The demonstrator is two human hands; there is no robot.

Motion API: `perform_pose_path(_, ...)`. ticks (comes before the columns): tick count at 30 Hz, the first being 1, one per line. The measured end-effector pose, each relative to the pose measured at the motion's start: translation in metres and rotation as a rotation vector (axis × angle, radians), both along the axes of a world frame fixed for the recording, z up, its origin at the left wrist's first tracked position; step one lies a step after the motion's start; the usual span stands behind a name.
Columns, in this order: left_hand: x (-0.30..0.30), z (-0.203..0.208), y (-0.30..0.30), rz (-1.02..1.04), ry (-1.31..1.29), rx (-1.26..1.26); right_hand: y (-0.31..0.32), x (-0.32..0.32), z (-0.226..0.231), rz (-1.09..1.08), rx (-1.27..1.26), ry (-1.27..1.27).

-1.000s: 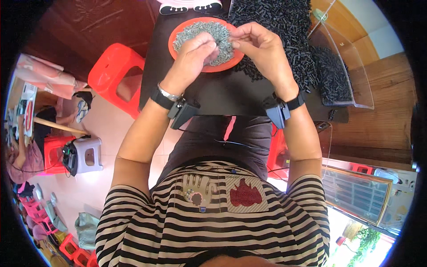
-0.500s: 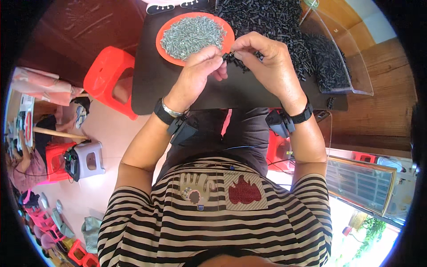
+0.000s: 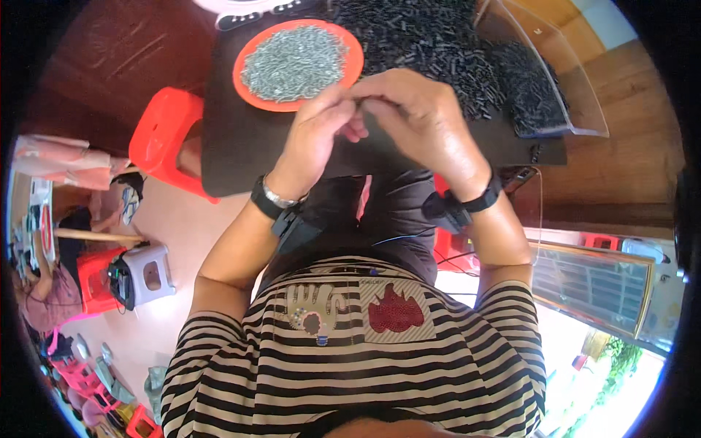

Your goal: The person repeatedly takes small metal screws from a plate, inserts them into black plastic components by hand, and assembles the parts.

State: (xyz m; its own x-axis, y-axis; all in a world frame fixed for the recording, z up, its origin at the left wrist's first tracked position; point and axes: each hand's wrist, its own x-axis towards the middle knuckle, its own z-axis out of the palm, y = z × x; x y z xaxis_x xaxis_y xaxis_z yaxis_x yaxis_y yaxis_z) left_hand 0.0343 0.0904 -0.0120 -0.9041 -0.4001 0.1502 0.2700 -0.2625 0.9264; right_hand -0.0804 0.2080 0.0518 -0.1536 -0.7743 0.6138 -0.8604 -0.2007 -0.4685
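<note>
Many slim, shiny metal pieces (image 3: 293, 64)

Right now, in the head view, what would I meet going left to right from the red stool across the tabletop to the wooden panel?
Red stool → orange plate of small silver pieces → heap of loose black parts → clear plastic container → wooden panel.

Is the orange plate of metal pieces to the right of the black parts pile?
No, the orange plate sits to the left of the black parts pile.
</note>
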Motion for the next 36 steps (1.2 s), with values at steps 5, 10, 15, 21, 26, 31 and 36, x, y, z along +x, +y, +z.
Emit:
perform_pose_path(5, 0.012, -0.001, 0.013, -0.005, 0.052, 0.235, 0.001, 0.024, -0.030, -0.104, -0.188, -0.016)
perform_pose_path(10, 0.017, -0.011, 0.018, -0.031, 0.030, 0.235, 0.011, 0.031, -0.043, -0.143, -0.173, -0.055)
perform_pose_path(15, 0.016, -0.016, 0.017, -0.144, 0.006, 0.214, 0.042, 0.003, -0.046, -0.382, -0.172, 0.029)
perform_pose_path(21, 0.013, -0.012, 0.017, -0.170, -0.012, 0.217, 0.084, -0.050, -0.051, -0.686, 0.048, -0.143)
perform_pose_path(26, 0.014, -0.012, 0.016, -0.189, -0.059, 0.224, 0.081, -0.063, -0.050, -0.616, 0.204, -0.151)
perform_pose_path(31, 0.014, -0.014, 0.016, -0.214, -0.068, 0.223, 0.071, -0.070, -0.061, -0.541, 0.320, 0.243)
perform_pose_path(36, 0.015, -0.013, 0.017, -0.228, -0.060, 0.262, 0.070, -0.068, -0.058, -0.559, 0.332, 0.240)
